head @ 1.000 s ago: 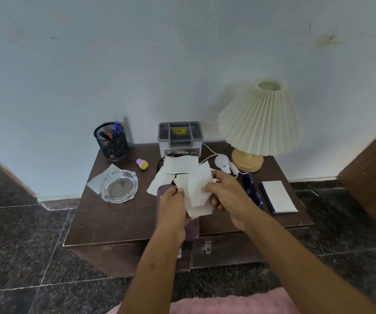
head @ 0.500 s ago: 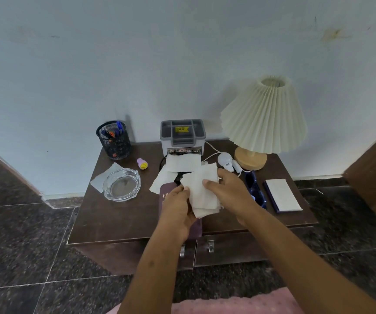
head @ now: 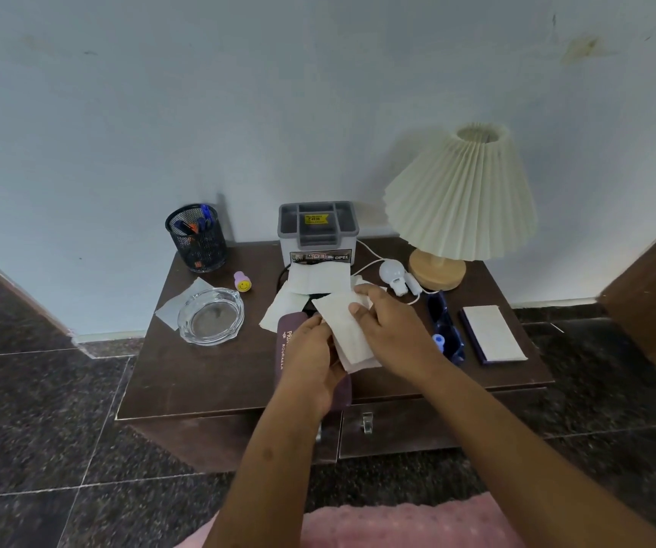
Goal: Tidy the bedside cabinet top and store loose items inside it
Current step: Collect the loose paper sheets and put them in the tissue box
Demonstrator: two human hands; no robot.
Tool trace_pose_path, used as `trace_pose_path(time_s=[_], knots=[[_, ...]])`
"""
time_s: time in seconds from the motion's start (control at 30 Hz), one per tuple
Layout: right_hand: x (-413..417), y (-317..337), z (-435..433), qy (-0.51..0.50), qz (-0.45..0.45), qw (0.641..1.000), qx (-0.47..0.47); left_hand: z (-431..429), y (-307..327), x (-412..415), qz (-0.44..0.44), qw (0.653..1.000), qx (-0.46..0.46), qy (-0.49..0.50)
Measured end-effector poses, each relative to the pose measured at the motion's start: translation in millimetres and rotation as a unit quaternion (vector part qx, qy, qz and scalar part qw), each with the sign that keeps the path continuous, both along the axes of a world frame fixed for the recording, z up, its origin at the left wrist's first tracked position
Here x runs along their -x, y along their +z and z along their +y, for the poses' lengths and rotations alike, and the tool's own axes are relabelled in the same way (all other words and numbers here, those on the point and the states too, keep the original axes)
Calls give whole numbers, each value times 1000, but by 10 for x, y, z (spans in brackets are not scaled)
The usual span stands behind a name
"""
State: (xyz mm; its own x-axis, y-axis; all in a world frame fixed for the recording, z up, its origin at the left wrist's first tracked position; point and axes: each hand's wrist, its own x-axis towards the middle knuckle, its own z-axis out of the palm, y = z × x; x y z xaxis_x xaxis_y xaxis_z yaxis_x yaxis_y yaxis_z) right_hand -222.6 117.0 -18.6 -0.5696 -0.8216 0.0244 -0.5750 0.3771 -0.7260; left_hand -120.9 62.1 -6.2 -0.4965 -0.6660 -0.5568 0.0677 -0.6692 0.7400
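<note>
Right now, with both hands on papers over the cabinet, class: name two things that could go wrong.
1. The long maroon pouch overhangs the front edge of the dark wooden cabinet under the left hand; a nudge might tip it off.
2. The right hand holds white paper sheets near the round white bulb; a sweep could roll it.

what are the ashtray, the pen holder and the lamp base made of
The ashtray looks like clear glass: see-through, with bright glints on its thick rim. The pen holder looks like black metal mesh, matte; pens show through it. The lamp base seems pale wood, smooth and matte, though the look leaves plastic open.
</note>
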Motion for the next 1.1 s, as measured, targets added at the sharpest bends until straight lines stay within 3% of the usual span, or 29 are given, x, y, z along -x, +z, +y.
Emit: trace_pose_path(time_s=[0.2,0.37,0.6,0.77,0.97,1.03,1.1], knots=[[-5,48,-39,-40,-77,994,-62,-13,11,11,4,1000,2,22],[-33,133,-15,-73,-355,929,-79,5,-7,26,-12,1000,15,23],[-92,148,-63,-116,-445,887,-23,30,-36,40,0,998,20,51],[-184,92,-100,-83,-440,894,-1,85,-10,63,-3,998,27,65],[-30,240,-4,32,-435,898,-58,94,-33,55,-25,996,80,30],[228,311,79,-24,-377,925,-43,58,-38,47,-34,996,69,37],[559,318,213,-86,-213,971,-66,40,-49,48,-40,997,62,34]])
